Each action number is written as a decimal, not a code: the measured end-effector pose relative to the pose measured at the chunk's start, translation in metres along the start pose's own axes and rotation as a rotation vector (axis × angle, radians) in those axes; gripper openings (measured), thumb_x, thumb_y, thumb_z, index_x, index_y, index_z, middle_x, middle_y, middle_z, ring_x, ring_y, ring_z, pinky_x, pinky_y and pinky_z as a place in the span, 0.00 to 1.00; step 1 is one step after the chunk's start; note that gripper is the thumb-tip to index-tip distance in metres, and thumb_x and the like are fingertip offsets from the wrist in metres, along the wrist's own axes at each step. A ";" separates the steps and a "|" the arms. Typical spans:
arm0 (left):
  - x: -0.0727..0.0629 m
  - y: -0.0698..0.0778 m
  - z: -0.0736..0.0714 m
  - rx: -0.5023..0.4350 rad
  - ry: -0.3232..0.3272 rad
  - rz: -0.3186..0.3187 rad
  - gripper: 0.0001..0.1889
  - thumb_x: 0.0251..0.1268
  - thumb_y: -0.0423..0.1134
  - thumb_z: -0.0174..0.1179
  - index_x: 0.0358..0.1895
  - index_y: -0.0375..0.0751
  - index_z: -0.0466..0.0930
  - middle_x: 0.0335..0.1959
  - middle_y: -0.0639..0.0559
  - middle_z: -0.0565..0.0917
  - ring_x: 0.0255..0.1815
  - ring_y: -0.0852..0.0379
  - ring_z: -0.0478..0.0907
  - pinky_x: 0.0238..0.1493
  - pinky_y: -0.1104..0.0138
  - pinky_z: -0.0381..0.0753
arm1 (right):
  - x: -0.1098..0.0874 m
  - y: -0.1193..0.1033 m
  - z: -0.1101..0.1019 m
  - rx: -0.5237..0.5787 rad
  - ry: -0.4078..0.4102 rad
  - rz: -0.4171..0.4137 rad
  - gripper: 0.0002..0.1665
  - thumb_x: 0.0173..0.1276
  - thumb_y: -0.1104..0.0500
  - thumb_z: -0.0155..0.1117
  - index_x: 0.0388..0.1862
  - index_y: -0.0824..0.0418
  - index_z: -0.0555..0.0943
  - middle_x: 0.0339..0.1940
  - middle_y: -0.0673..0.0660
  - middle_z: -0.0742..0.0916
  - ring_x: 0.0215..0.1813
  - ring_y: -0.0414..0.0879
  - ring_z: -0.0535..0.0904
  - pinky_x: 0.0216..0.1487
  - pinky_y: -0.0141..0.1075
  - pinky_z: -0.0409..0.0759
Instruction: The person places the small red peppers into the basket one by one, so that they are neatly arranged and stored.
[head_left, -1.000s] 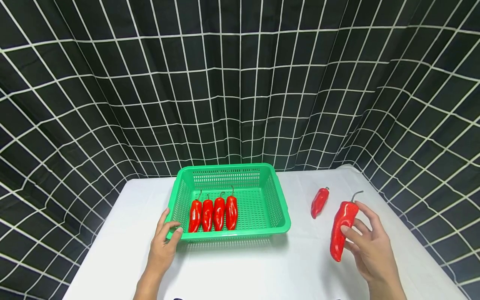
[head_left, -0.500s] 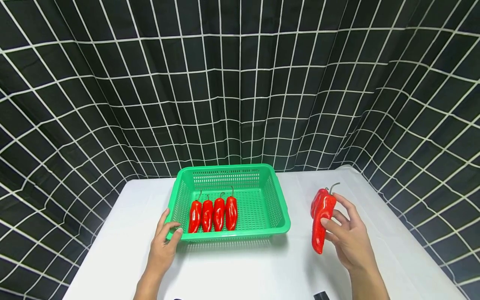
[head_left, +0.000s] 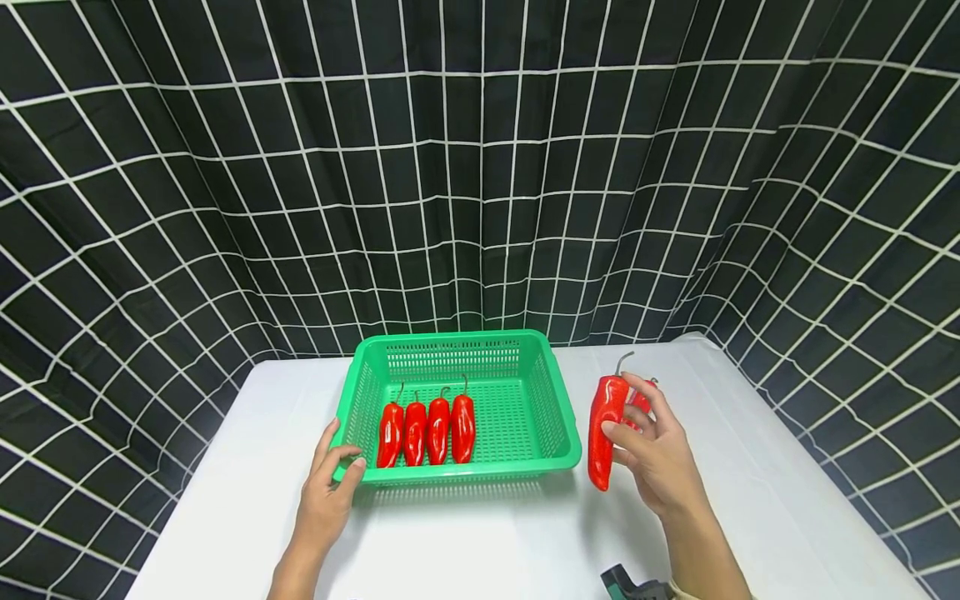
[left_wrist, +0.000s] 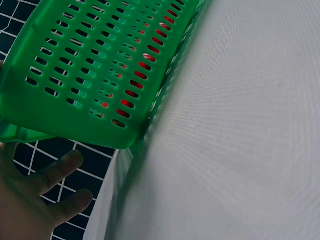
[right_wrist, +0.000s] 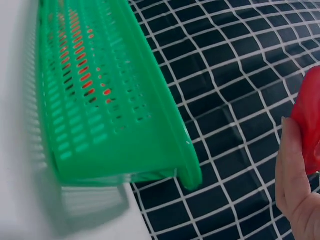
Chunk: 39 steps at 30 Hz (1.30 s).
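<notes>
A green plastic basket stands on the white table, with several red peppers lined up side by side in its left half. At its front left corner my left hand holds the rim; in the left wrist view, two fingers spread out below the corner. To the right of the basket, my right hand pinches another red pepper between thumb and fingers, raised above the table, stem up. Behind that hand lies one more red pepper, partly hidden. The right wrist view shows the held pepper only partly.
A white cloth covers the table. Black curtains with a white grid surround its back and sides. A dark device is at my right wrist by the bottom edge.
My right hand has moved left with the pepper, passing in front of the pepper on the table and nearing the basket. My left hand has stayed at the corner.
</notes>
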<state>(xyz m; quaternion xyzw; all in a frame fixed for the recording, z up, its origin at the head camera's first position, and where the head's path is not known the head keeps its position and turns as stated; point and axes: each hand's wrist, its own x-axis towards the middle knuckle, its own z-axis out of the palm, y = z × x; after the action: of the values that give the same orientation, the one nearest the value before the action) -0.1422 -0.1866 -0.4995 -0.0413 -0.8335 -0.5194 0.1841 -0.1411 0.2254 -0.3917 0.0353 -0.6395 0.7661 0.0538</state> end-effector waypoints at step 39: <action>0.000 0.001 0.000 0.004 0.005 0.010 0.09 0.71 0.37 0.56 0.47 0.37 0.78 0.75 0.53 0.54 0.73 0.41 0.51 0.59 0.44 0.62 | 0.061 0.041 0.054 -0.092 -0.062 0.127 0.39 0.63 0.69 0.64 0.70 0.48 0.65 0.47 0.67 0.77 0.46 0.56 0.80 0.37 0.47 0.83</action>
<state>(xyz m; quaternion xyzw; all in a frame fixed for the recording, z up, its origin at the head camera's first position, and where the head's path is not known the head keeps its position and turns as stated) -0.1417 -0.1860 -0.4988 -0.0438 -0.8338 -0.5170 0.1888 -0.2079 0.1676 -0.4140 0.0157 -0.6765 0.7362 -0.0131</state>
